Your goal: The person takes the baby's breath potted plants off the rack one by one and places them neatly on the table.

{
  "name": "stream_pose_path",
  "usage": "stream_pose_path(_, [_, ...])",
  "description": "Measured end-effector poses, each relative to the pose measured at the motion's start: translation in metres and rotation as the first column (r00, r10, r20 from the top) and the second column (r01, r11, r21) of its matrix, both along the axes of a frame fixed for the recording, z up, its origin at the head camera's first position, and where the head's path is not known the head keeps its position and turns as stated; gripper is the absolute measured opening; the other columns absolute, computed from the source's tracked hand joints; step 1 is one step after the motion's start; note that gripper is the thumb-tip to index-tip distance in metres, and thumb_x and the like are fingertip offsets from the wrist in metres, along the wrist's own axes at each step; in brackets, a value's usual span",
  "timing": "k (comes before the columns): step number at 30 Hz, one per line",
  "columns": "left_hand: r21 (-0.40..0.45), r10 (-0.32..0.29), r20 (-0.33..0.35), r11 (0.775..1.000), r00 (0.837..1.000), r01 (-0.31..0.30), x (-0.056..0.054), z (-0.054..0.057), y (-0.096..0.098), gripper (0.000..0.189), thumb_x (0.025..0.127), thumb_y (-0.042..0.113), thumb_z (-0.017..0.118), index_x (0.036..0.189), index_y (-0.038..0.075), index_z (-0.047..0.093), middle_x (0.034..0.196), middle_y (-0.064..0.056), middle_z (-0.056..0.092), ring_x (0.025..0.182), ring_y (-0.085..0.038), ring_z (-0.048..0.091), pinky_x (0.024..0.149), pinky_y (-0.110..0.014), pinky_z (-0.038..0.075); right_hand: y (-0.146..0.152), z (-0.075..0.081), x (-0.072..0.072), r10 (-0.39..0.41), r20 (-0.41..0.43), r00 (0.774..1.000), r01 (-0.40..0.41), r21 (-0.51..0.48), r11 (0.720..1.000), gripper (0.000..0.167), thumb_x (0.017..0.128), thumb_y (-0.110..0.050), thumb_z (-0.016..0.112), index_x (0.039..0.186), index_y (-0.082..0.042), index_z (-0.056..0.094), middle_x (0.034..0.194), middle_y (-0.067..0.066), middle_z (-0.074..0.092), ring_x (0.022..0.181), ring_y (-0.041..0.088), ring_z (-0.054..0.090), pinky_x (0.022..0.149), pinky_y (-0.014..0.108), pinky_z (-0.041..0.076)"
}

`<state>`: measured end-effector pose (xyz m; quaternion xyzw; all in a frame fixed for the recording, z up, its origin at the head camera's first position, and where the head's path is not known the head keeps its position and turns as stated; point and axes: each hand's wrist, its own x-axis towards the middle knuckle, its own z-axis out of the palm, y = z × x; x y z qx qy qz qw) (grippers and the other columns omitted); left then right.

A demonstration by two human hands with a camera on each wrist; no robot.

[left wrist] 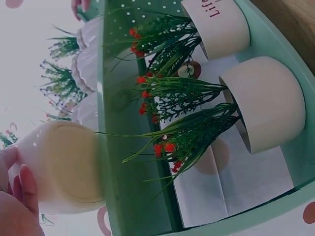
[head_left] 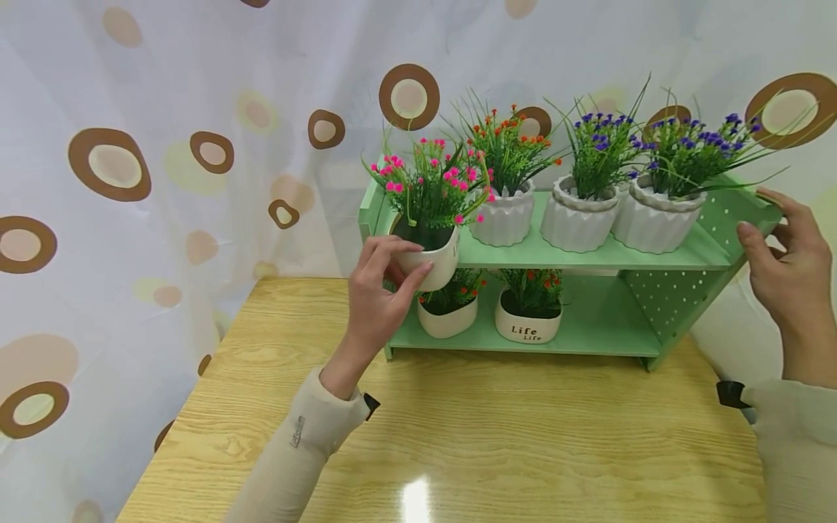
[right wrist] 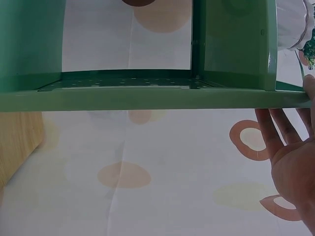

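In the head view my left hand (head_left: 379, 294) grips a white oval pot (head_left: 439, 263) with artificial pink flowers (head_left: 431, 174), at the left end of the green two-tier shelf (head_left: 556, 256). The left wrist view shows this pot's underside (left wrist: 74, 164), tilted, beside the upper board; whether it touches the board I cannot tell. At the other end, my right hand (head_left: 794, 265) holds the top of the shelf's right side panel (head_left: 752, 211), thumb in front. The right wrist view has fingers (right wrist: 270, 129) on the panel's outer side.
Pots with orange flowers (head_left: 502, 218) and purple flowers, a ribbed white pot (head_left: 580, 218) among them, line the upper tier. Below stand two white pots with red flowers, one lettered "Life" (head_left: 528, 328). A wooden table (head_left: 497, 421) carries the shelf; a patterned curtain (head_left: 216, 87) hangs behind.
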<state>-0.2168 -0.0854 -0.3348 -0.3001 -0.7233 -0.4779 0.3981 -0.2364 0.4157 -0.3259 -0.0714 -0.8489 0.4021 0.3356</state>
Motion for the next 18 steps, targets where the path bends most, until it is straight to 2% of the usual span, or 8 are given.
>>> stream_pose_path(12, [0.005,-0.010,-0.005,1.000,1.000,0.011,0.019,-0.006,-0.012,0.026,0.086,0.001,0.083,0.108,0.002,0.068,0.105,-0.015,0.058,0.063,-0.013,0.051,0.058,-0.018,0.049,0.000,-0.001,0.001,-0.002,0.008,1.000,0.002,0.018,1.000,0.050,0.109,-0.033,0.052,0.156,-0.045,0.039,0.144,-0.027,0.044,0.137,-0.005,0.044,0.117,0.019,0.039])
stream_pose_path(18, [0.003,0.011,-0.001,1.000,1.000,-0.011,0.034,-0.012,-0.023,0.029,0.084,-0.001,0.084,0.107,0.003,0.068,0.105,-0.016,0.058,0.065,-0.012,0.052,0.060,-0.017,0.050,0.000,-0.001,0.001,-0.012,0.024,1.000,0.012,0.002,1.000,0.050,0.109,-0.033,0.051,0.156,-0.045,0.039,0.144,-0.027,0.043,0.138,-0.004,0.043,0.117,0.020,0.039])
